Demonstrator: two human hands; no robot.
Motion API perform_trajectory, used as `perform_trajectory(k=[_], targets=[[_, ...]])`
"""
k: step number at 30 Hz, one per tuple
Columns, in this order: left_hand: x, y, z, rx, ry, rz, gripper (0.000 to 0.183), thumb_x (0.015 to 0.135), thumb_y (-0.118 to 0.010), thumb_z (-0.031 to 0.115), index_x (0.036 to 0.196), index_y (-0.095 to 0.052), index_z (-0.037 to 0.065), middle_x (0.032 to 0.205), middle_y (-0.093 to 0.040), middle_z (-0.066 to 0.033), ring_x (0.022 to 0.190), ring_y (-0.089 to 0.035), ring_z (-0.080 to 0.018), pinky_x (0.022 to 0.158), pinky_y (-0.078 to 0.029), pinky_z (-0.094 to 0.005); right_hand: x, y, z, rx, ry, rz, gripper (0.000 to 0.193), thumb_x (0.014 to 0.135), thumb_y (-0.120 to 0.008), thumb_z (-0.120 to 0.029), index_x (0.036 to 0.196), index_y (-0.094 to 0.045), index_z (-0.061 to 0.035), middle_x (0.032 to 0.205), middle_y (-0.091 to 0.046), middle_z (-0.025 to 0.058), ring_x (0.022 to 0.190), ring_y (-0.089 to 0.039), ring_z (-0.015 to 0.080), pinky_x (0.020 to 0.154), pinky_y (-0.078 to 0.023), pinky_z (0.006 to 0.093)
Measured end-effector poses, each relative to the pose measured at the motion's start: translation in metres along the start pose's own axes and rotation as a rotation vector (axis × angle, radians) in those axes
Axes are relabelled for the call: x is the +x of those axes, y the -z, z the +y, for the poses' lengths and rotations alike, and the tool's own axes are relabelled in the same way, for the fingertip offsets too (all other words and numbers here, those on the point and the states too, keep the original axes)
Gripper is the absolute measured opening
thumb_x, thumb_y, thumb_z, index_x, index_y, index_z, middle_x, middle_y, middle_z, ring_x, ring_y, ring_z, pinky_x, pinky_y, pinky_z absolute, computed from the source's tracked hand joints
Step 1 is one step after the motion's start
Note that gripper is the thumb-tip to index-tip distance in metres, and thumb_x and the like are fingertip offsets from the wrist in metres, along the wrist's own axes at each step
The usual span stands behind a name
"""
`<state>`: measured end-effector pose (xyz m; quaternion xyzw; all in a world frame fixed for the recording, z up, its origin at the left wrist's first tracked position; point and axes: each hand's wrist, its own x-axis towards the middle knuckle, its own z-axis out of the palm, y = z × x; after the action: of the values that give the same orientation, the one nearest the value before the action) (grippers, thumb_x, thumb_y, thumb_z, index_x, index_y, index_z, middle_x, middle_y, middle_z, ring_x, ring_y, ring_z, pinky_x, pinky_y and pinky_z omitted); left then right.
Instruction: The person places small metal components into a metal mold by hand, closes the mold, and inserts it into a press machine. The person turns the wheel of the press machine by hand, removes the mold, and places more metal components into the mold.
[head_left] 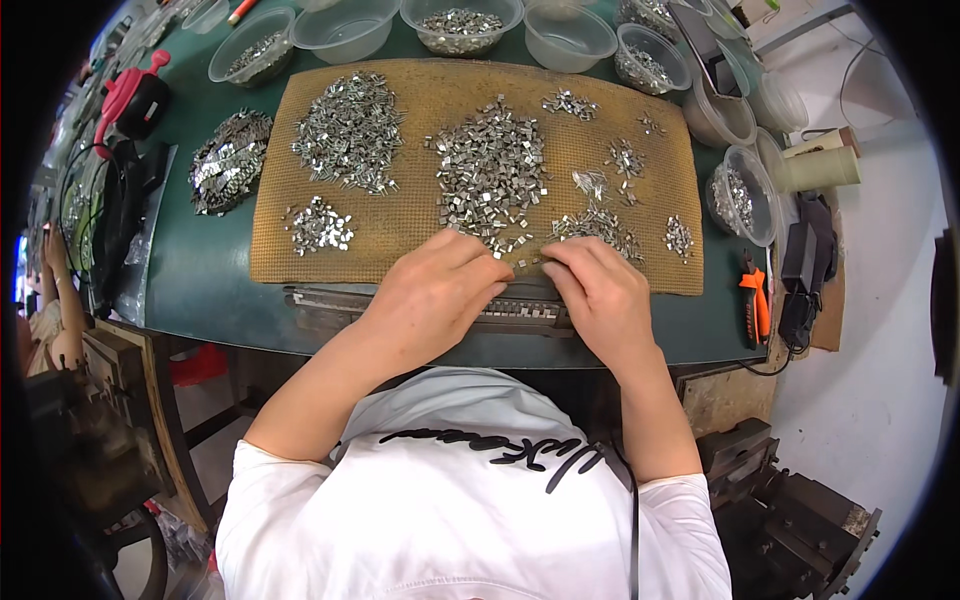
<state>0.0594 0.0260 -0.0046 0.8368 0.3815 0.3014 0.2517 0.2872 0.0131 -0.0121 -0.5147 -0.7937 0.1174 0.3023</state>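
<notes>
A brown perforated board (420, 215) lies on the green table (200, 270) and carries several piles of small shiny metal pieces; the largest pile (492, 170) is in the middle. Along the board's near edge lies a dark metal rail (330, 300) with a row of slots. My left hand (435, 290) rests over the rail, fingers curled at the board's edge. My right hand (600, 295) sits beside it, fingertips pinched at the same spot near the loose pieces. Whether either hand holds a piece is hidden by the fingers.
Clear plastic bowls (460, 25) with metal pieces line the far edge and right side. Orange-handled pliers (755, 300) lie at the right. A red and black tool (135, 100) and cables sit at left. Another person's arm (60, 300) shows at the far left.
</notes>
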Motion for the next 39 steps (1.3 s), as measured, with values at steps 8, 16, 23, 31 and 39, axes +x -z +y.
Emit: perform_trajectory(k=[8, 16, 23, 31, 39], targets=[[0.005, -0.013, 0.010, -0.031, -0.102, -0.016, 0.018, 0.082, -0.078, 0.007, 0.098, -0.071, 0.006, 0.093, -0.063, -0.0080, 0.089, -0.061, -0.0296, 0.077, -0.052, -0.0398, 0.012, -0.004, 0.000, -0.102, 0.046, -0.041, 0.010, 0.086, -0.076, -0.010, 0.093, -0.069, -0.0076, 0.086, -0.064, 0.0045, 0.082, -0.068, 0.0253, 0.068, -0.055, 0.0380], [0.005, -0.029, 0.016, 0.050, -0.104, 0.001, 0.022, 0.079, -0.080, 0.006, 0.097, -0.068, 0.007, 0.095, -0.060, -0.0078, 0.092, -0.059, -0.0297, 0.079, -0.050, -0.0414, -0.005, 0.010, 0.004, 0.106, 0.045, -0.032, 0.010, 0.088, -0.073, -0.008, 0.096, -0.068, -0.0049, 0.097, -0.071, 0.0080, 0.087, -0.068, 0.0286, 0.074, -0.054, 0.0372], [0.003, -0.022, 0.012, -0.068, -0.073, -0.021, 0.020, 0.081, -0.077, 0.003, 0.099, -0.068, 0.004, 0.097, -0.063, -0.0095, 0.093, -0.060, -0.0311, 0.080, -0.051, -0.0414, -0.018, 0.015, -0.006, 0.130, 0.064, -0.081, 0.012, 0.088, -0.073, -0.008, 0.098, -0.067, -0.0055, 0.098, -0.071, 0.0066, 0.092, -0.067, 0.0296, 0.084, -0.052, 0.0406], [-0.001, -0.006, 0.009, -0.069, 0.004, 0.012, 0.017, 0.084, -0.074, 0.001, 0.100, -0.070, 0.003, 0.095, -0.066, -0.0101, 0.093, -0.062, -0.0314, 0.080, -0.052, -0.0404, -0.016, 0.019, -0.009, 0.081, 0.067, -0.119, 0.010, 0.086, -0.074, -0.004, 0.096, -0.071, -0.0053, 0.102, -0.073, 0.0068, 0.095, -0.069, 0.0278, 0.085, -0.053, 0.0391], [0.006, 0.003, -0.005, -0.006, 0.036, 0.051, 0.012, 0.087, -0.073, 0.002, 0.099, -0.069, 0.003, 0.091, -0.065, -0.0117, 0.086, -0.063, -0.0324, 0.076, -0.052, -0.0415, -0.015, 0.017, -0.013, 0.071, 0.027, -0.152, 0.009, 0.088, -0.074, -0.013, 0.095, -0.071, -0.0084, 0.099, -0.070, 0.0033, 0.096, -0.067, 0.0264, 0.085, -0.052, 0.0387]])
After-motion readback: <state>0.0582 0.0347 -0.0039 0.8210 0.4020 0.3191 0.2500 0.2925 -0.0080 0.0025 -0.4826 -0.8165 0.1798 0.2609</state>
